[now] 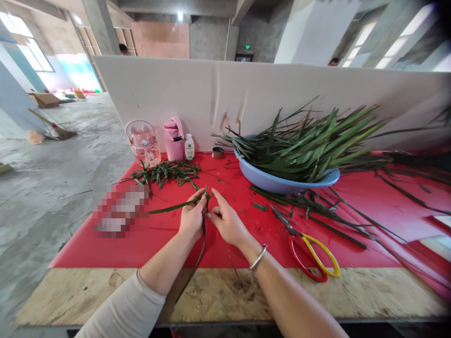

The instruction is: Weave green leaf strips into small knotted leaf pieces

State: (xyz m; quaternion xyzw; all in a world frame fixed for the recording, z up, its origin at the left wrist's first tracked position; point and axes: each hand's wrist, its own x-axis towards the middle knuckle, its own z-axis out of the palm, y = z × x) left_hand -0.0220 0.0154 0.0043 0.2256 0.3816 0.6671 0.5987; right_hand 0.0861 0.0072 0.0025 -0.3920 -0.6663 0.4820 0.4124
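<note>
My left hand (193,217) is closed on a long green leaf strip (172,207), pinching a small folded or knotted part of it between thumb and fingers. One end of the strip points out to the left, and another hangs down toward the table's front edge. My right hand (225,218), with a silver bangle at the wrist, meets the left at the folded part. Its thumb and fingers pinch at the leaf; the exact grip is partly hidden. Scissors (296,233) with one red and one yellow handle lie to the right, blades slightly apart.
A blue basin (282,184) heaped with long green leaves (317,145) stands at the back right. Small folded leaf pieces (165,173) lie at the left, before a pink bottle (174,141), a clear jug (145,145) and a white bottle (189,147). A white panel (169,94) rises behind.
</note>
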